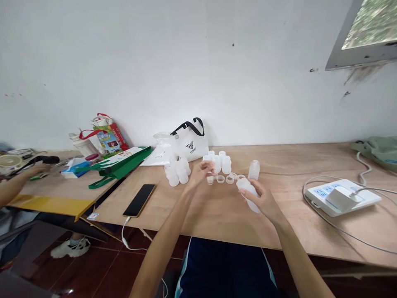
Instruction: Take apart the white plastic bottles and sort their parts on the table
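While the right hand (263, 196) has its fingers wrapped round a tilted, translucent white plastic bottle (248, 186) above the pale wooden desk (217, 215), the left hand (201, 174) hovers at about ten o'clock from it, fingers half-curled; whether they hold anything I cannot tell. Beyond them, toward eleven, stands a group of white plastic jars (219, 162), contents hidden. Flat clear plastic rings (230, 179) lie between. A clear ribbed plastic bottle (254, 169) stands upright at twelve o'clock; farther out at ten, a cluster of milky-white bottles (178, 174) sits together.

The desk's near edge runs across six o'clock, and plain wood stretches toward three until the white rectangular power strip (344, 198), which bears blue printed panels. The black-screened phone (141, 200) lies at nine, near the desk's left edge. The white bag with black handles (194, 145) carries a black V-shaped emblem; the lettering beneath is too small to read.
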The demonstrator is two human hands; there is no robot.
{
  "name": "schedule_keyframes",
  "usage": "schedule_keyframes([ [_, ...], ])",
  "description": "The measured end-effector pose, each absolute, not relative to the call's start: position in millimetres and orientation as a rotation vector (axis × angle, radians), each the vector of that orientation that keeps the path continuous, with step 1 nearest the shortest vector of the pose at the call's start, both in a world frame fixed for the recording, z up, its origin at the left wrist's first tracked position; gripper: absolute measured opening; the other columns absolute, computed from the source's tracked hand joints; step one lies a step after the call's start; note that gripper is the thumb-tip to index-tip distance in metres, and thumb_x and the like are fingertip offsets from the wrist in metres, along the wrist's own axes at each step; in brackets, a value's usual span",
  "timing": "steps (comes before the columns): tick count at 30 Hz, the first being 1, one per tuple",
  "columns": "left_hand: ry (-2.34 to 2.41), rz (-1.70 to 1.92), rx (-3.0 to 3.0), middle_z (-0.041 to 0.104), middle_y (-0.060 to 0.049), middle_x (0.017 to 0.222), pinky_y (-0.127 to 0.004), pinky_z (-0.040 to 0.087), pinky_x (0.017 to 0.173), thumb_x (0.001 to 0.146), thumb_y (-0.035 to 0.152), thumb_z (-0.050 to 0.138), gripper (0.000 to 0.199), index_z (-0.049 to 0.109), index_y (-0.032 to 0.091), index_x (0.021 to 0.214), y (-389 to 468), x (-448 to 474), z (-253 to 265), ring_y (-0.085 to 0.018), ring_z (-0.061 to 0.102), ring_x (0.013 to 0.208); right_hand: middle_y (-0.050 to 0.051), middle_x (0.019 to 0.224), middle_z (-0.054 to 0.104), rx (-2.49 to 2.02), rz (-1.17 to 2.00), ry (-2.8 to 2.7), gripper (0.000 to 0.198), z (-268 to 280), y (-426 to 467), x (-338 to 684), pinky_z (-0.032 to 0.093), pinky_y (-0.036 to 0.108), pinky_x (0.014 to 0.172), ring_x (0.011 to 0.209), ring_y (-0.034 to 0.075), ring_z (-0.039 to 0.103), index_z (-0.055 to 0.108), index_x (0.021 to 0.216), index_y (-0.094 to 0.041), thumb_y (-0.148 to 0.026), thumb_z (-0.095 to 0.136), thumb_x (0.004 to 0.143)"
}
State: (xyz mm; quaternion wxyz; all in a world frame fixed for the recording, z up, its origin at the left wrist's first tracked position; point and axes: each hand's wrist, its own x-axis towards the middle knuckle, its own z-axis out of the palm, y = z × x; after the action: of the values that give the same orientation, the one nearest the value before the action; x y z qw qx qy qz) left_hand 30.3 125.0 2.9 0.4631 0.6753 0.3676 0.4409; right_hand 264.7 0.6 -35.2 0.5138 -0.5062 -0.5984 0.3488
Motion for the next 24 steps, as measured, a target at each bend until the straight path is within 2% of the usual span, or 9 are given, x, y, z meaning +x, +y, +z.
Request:
schedule_keyframes([
  [2, 1.122, 1.037, 2.046, 0.071, -0.008, 0.093, -0.035, 0.062, 0.075, 0.099, 0.039, 0.051, 0.030, 0.066, 0.014, 0.105, 142, 18, 13, -0.017, 0.069, 0.080, 0.003, 0.097, 0.071, -1.271, 0.776, -1.422, 0.038, -33, -1, 272, 0.052, 0.032, 0.066, 0.078, 0.021, 0.065, 0.068, 0.109, -0.025, -0.056, 0.070, 0.086],
  [6, 1.193, 0.838, 2.336, 0.069, -0.004, 0.085, -0.037, 0.057, 0.083, 0.092, 0.019, 0.057, 0.013, 0.068, 0.017, 0.097, 163, 6, 25, -0.019, 0.066, 0.082, 0.005, 0.102, 0.073, -1.333, 0.636, -1.450, 0.040, -29, -1, 285, 0.051, 0.035, 0.077, 0.089, 0.024, 0.066, 0.069, 0.106, -0.024, -0.058, 0.068, 0.086],
  [9, 1.212, 0.693, 2.494, 0.069, -0.005, 0.091, -0.038, 0.052, 0.091, 0.090, 0.013, 0.056, 0.016, 0.069, 0.019, 0.097, 166, 7, 25, -0.022, 0.064, 0.090, 0.005, 0.101, 0.073, -1.356, 0.605, -1.465, 0.041, -29, -1, 290, 0.051, 0.035, 0.076, 0.089, 0.025, 0.067, 0.069, 0.106, -0.023, -0.059, 0.066, 0.087],
  [16, 1.253, 0.403, 2.687, 0.068, -0.009, 0.112, -0.037, 0.051, 0.094, 0.091, 0.009, 0.051, 0.024, 0.066, 0.019, 0.107, 166, 15, 9, -0.024, 0.065, 0.102, 0.005, 0.107, 0.075, -1.459, 0.566, -1.540, 0.039, -33, 0, 293, 0.050, 0.037, 0.080, 0.095, 0.028, 0.068, 0.069, 0.112, -0.025, -0.057, 0.064, 0.089],
  [24, 1.273, 0.249, 2.702, 0.070, -0.009, 0.110, -0.036, 0.052, 0.093, 0.095, 0.016, 0.051, 0.024, 0.066, 0.019, 0.113, 160, 12, 10, -0.024, 0.066, 0.105, 0.006, 0.112, 0.076, -1.491, 0.586, -1.606, 0.041, -35, 2, 291, 0.052, 0.043, 0.088, 0.103, 0.032, 0.070, 0.068, 0.111, -0.028, -0.062, 0.063, 0.088],
])
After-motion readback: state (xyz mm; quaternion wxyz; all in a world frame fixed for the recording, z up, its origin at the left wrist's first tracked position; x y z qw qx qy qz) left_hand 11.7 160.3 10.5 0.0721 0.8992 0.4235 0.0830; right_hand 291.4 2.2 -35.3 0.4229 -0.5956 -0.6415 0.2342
